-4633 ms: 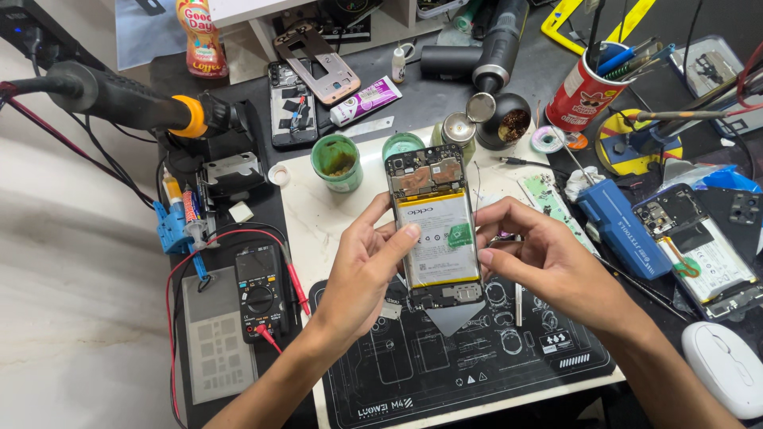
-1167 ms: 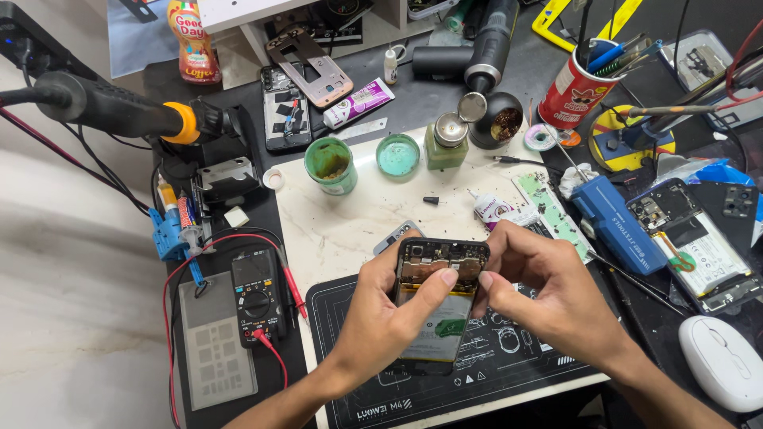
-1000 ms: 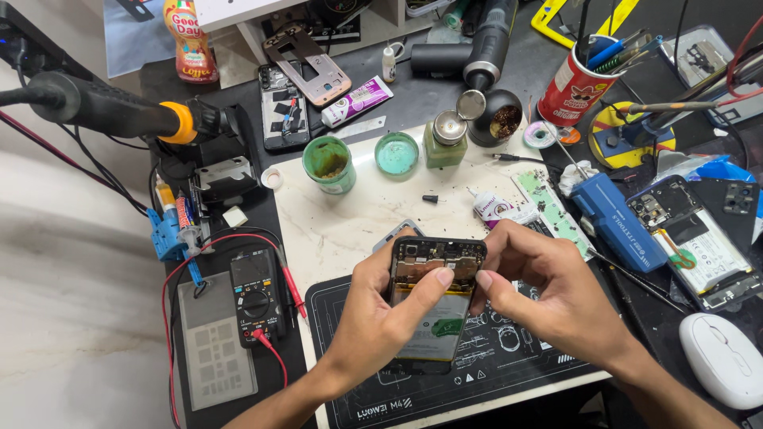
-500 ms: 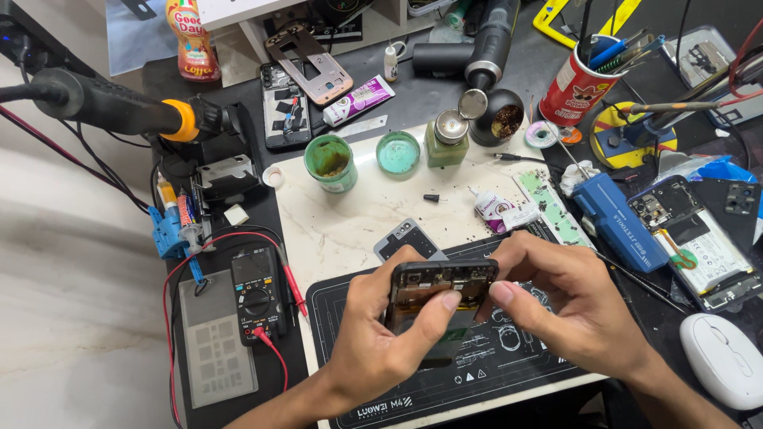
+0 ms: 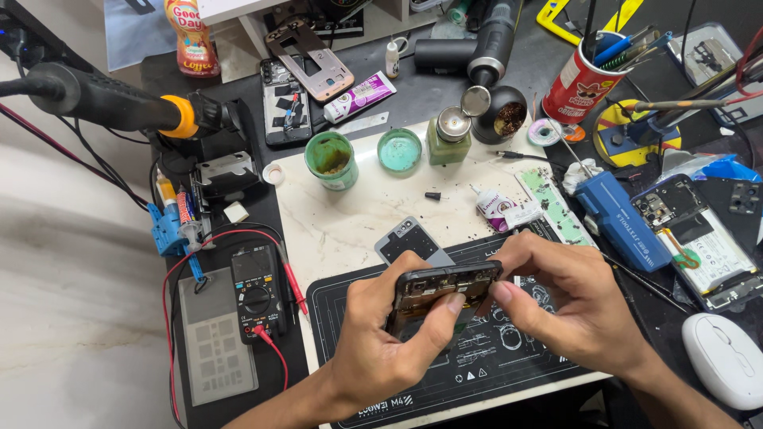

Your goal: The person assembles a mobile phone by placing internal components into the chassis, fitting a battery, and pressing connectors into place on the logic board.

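Note:
My left hand (image 5: 381, 349) grips an opened black smartphone (image 5: 441, 287), tilted steeply so its top edge faces me, above the black repair mat (image 5: 509, 373). My right hand (image 5: 568, 306) pinches the phone's upper right corner with thumb and fingers. The phone's inside is mostly hidden by the tilt and my fingers. A small grey camera cover plate (image 5: 413, 241) lies on the white board just beyond the phone.
A green jar (image 5: 331, 159), its lid (image 5: 399, 150), a glass bottle (image 5: 448, 137) and a black cup (image 5: 504, 117) stand at the back. A multimeter (image 5: 257, 292) lies left, a blue tool (image 5: 624, 222), another opened phone (image 5: 699, 242) and a white mouse (image 5: 725, 357) right.
The phone, earlier flat with its battery showing, has been tilted up on edge and lowered toward me. Both hands moved nearer with it, uncovering the grey cover plate.

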